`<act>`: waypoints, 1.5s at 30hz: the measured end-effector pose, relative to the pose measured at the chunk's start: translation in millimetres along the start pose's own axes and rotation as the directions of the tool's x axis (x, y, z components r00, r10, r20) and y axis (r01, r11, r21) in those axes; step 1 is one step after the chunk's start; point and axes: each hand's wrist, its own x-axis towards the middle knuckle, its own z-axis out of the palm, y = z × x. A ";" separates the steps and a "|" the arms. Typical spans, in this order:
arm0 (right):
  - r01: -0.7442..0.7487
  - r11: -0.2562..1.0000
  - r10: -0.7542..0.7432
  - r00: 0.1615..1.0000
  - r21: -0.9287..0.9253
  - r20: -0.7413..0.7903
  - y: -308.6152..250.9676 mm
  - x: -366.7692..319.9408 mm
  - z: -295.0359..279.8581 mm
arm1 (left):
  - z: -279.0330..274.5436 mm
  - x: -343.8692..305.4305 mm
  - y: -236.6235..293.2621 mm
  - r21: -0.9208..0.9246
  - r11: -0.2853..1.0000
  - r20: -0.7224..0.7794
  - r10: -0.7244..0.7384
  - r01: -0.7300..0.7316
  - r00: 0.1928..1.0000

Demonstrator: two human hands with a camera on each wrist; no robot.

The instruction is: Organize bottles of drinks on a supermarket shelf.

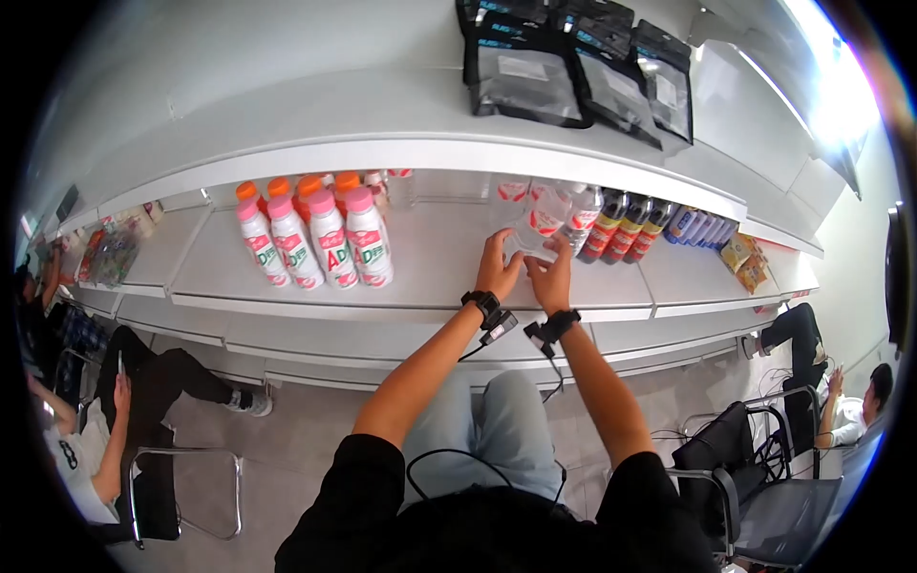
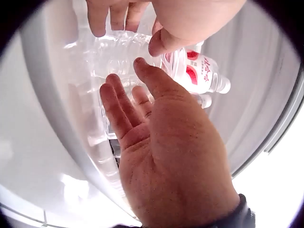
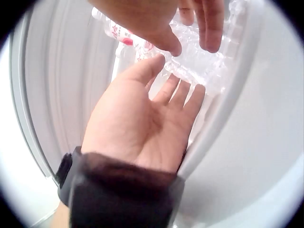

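Note:
Both hands are at the shelf around a clear bottle with a red and white label [image 1: 547, 212]. My left hand [image 1: 498, 271] is on its left side and my right hand [image 1: 551, 281] on its right. In the left wrist view the clear bottle [image 2: 116, 54] lies between my left hand [image 2: 166, 137] and the right hand [image 2: 194, 19], fingers extended and slightly bent. The right wrist view shows my right hand [image 3: 142, 114] with fingertips against or just beside the clear plastic [image 3: 194, 59], opposite the left hand [image 3: 147, 16]. Firm contact cannot be told.
Pink-capped white bottles [image 1: 330, 250] stand left on the shelf [image 1: 430, 248]; dark bottles with red and yellow labels [image 1: 630, 229], small cans [image 1: 702, 227] and snack packs [image 1: 747, 265] are right. Black pouches [image 1: 530, 81] lie on the upper shelf. Seated people are at both sides.

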 end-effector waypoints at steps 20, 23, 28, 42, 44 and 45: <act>-0.098 0.994 0.096 0.994 -0.054 -0.045 -19.9 -17.7 -12.8 | 32.2 25.1 8.5 0.155 0.987 -0.048 -0.043 0.050 0.998; -0.096 0.995 0.095 0.995 -0.020 -0.028 -11.6 -21.3 -17.1 | 23.4 20.4 -2.4 0.094 0.991 -0.144 0.105 -0.092 0.984; -0.128 0.992 0.128 0.992 -0.014 0.012 -15.6 -20.1 -14.3 | -46.7 59.2 -21.1 0.253 0.954 -0.579 0.281 -0.159 0.766; -0.155 0.988 0.155 0.988 0.009 0.003 -34.1 -17.9 -17.8 | -148.5 161.1 -73.4 0.667 0.735 -0.540 0.368 0.119 0.757; -0.126 0.992 0.126 0.992 0.013 0.006 -26.5 -16.1 -15.0 | -139.6 154.1 -77.5 0.620 0.781 -0.546 0.362 0.074 0.756; -0.133 0.991 0.133 0.991 0.005 0.015 -23.7 -15.6 -13.5 | -133.3 148.0 -76.5 0.582 0.812 -0.546 0.357 0.037 0.758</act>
